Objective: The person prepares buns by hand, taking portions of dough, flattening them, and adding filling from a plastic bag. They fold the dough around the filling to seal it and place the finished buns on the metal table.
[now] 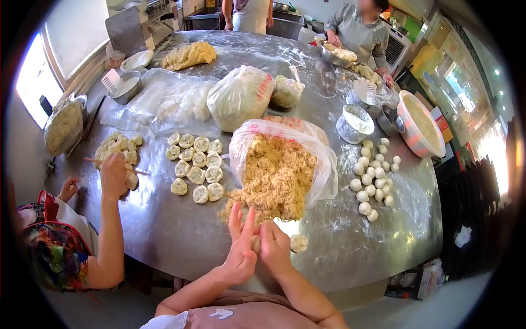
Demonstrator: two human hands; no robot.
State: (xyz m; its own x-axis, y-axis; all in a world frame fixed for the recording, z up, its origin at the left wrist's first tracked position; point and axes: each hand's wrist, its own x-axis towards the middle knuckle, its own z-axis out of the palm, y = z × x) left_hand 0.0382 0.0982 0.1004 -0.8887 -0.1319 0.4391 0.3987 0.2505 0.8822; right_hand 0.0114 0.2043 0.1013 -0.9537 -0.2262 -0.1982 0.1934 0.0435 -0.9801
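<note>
My left hand (241, 248) and my right hand (274, 248) meet at the table's near edge around a small pale piece of dough (256, 243), mostly hidden by the fingers. Two fingers of the left hand point up, while its thumb side presses the dough. Curled fingers of my right hand grip the dough from the other side. Just beyond lies a heap of crumbly golden filling (279, 178), spilling from an open plastic bag (326, 170). Beside my right hand sits one small filled dough round (298, 243).
Pleated dough rounds (198, 175) stand in rows at left; white dough balls (371, 181) cluster at right. A tied plastic bag (238, 98) is behind the filling. A co-worker's hand (113, 172) works with a thin stick (123, 168) at left. Other people stand across the table.
</note>
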